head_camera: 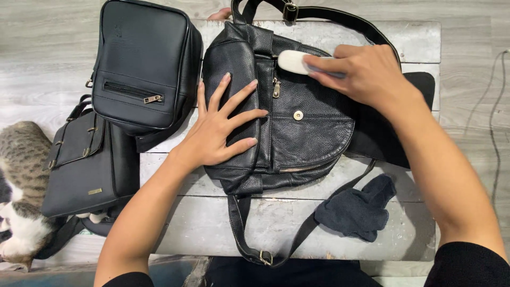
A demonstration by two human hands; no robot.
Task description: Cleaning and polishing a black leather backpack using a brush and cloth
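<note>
A black pebbled-leather sling bag (297, 127) lies flat on the worn, whitish wooden counter (212, 223), its front flap with a round metal snap facing up and its strap looping off the near edge through a metal buckle. The left hand (218, 130) rests palm-down on the bag's left side, fingers spread wide and pressing the leather flat. The right hand (361, 72) is curled around a small oval white pad or sponge (292, 61), pinching it between thumb and fingertips and holding it against the bag's upper part, just above a zipper pull. A dark crumpled cloth (358, 210) lies on the counter near the right forearm, just beside the strap. At the counter's left edge a boxy black bag (143, 64) with a short horizontal zipper pocket stands against the sling bag, and below it a flatter black handbag (87, 167) bears a small rectangular gold-coloured metal tag near its lower edge. A tabby-and-white cat (18, 186) lies on the grey floor beside that handbag. A flat black mat (417, 87) shows under the right wrist.
</note>
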